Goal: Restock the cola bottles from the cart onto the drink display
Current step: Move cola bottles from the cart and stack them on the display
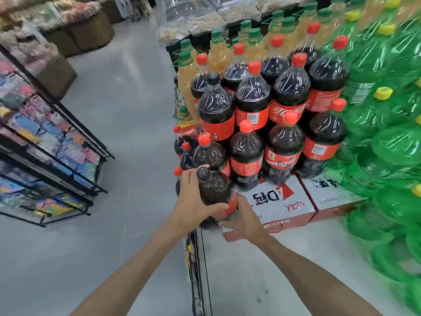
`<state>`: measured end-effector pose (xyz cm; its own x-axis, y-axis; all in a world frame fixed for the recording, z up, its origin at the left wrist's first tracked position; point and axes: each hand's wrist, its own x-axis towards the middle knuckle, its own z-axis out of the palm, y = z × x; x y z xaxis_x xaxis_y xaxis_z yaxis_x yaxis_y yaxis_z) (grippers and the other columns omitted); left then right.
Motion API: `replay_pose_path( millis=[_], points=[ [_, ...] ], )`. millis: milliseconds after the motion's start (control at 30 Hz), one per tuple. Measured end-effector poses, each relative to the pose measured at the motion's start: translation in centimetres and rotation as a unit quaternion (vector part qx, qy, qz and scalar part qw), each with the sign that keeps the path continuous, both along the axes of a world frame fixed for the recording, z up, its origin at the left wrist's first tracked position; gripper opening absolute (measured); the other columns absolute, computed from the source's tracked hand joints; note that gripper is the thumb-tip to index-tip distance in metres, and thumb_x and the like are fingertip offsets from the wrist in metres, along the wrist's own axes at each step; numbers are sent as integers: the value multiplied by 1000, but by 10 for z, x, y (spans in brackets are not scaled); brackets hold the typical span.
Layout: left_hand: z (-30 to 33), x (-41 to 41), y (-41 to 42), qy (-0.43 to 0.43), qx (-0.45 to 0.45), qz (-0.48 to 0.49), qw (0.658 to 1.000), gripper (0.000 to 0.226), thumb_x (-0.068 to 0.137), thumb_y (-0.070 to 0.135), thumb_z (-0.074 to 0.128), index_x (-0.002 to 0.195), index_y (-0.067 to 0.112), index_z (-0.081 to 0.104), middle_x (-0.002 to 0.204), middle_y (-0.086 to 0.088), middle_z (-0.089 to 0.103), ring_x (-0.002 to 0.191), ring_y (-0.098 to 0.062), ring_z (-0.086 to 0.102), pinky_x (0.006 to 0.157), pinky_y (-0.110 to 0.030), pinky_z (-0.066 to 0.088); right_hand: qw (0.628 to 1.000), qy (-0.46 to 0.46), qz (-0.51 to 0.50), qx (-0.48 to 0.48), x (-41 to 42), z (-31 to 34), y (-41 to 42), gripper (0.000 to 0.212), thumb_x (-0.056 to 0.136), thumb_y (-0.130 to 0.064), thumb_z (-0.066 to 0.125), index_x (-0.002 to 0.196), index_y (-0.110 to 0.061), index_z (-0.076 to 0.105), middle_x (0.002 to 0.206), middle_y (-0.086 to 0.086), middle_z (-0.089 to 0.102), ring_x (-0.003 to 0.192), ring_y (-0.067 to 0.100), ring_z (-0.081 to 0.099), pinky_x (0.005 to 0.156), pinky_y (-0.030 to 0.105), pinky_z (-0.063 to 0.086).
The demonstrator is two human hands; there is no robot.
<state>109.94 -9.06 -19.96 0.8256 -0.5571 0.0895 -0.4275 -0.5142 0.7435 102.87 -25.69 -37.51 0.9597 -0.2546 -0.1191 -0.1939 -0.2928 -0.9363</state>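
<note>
A large cola bottle (215, 190) with a dark cap and red label is held tilted in front of me. My left hand (193, 201) wraps its left side and shoulder. My right hand (245, 221) cups its base from the right. Both hands grip it just above the cart (199, 270), whose metal edge runs down below them. The drink display (284, 201) of red-capped cola bottles (250, 99) stands stacked in two tiers on red and white cartons directly behind the held bottle. More red-capped bottles (205, 151) stand at its left, beside my left hand.
Green bottles with yellow caps (387, 133) fill the right side. Orange drink bottles with green caps (216, 53) stand behind the cola. A black wire rack with colourful packets (50, 142) lines the left. Grey aisle floor (125, 99) lies between.
</note>
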Motion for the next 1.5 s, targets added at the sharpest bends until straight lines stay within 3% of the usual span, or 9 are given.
replay_pose_path(
  millis=[67, 200, 300, 567, 867, 1067, 1233, 1400, 1500],
  points=[
    [-1, -1, 2, 7, -15, 13, 1000, 102, 60, 50, 97, 137, 44, 31, 130, 23, 37, 131, -9, 47, 114, -39, 45, 1000, 1, -2, -4, -3, 7, 2, 91, 62, -40, 101, 136, -40, 47, 133, -5, 60, 123, 14, 64, 97, 50, 58],
    [3, -6, -3, -10, -17, 18, 1000, 91, 61, 43, 97, 121, 63, 31, 125, 26, 41, 125, -1, 49, 107, -37, 49, 1000, 27, -2, -5, -6, 19, -1, 72, 67, -22, 99, 114, -43, 48, 113, -10, 68, 101, -14, 65, 82, 17, 56],
    [9, -7, -10, -27, 0, 3, 1000, 83, 63, 45, 95, 116, 62, 33, 121, 27, 39, 122, 4, 44, 107, -32, 47, 998, 48, -8, -27, -7, 22, -3, 81, 59, -47, 97, 121, -45, 44, 115, -17, 69, 108, 5, 68, 91, 36, 59],
    [14, -13, -21, -37, 13, 7, 999, 83, 67, 51, 92, 135, 31, 47, 125, 17, 43, 125, -6, 45, 110, -29, 41, 996, 74, 5, -45, -5, 25, -11, 90, 54, -60, 95, 123, -36, 43, 115, -16, 66, 107, 9, 66, 91, 36, 58],
    [9, -18, -25, -22, 21, 18, 999, 86, 72, 50, 90, 141, 26, 45, 131, 9, 45, 129, -11, 43, 115, -41, 41, 996, 83, 37, -15, -5, 25, -12, 88, 65, -33, 99, 132, -29, 42, 119, -16, 58, 107, 0, 59, 82, 13, 48],
    [6, -26, -19, 16, 4, 66, 998, 104, 68, 58, 87, 152, 27, 34, 143, 9, 41, 139, -12, 40, 118, -46, 41, 995, 72, 72, -3, -7, 30, -16, 95, 70, -20, 96, 144, -27, 38, 127, -14, 59, 116, -1, 61, 97, 23, 53],
    [12, -30, -18, 42, 21, 75, 996, 110, 68, 61, 88, 156, 32, 29, 150, 7, 43, 141, -12, 44, 117, -49, 43, 991, 77, 107, 3, -13, 35, -32, 89, 66, -40, 95, 137, -44, 41, 125, -11, 67, 110, 12, 70, 99, 45, 59],
    [16, -50, -8, 28, 33, 109, 993, 117, 69, 64, 87, 161, 39, 18, 161, 8, 34, 149, -12, 35, 122, -48, 36, 986, 100, 125, -57, -43, 64, -56, 84, 87, -25, 84, 153, -28, 32, 133, -18, 46, 129, 7, 48, 101, 20, 37],
    [23, -81, -2, -35, 55, 129, 990, 115, 74, 57, 85, 163, 29, 16, 166, 7, 26, 153, -14, 27, 124, -42, 29, 969, 112, 153, -158, -65, 72, -78, 96, 87, -47, 82, 161, -20, 27, 163, -3, 38, 147, 19, 41, 117, 33, 37]
  ],
)
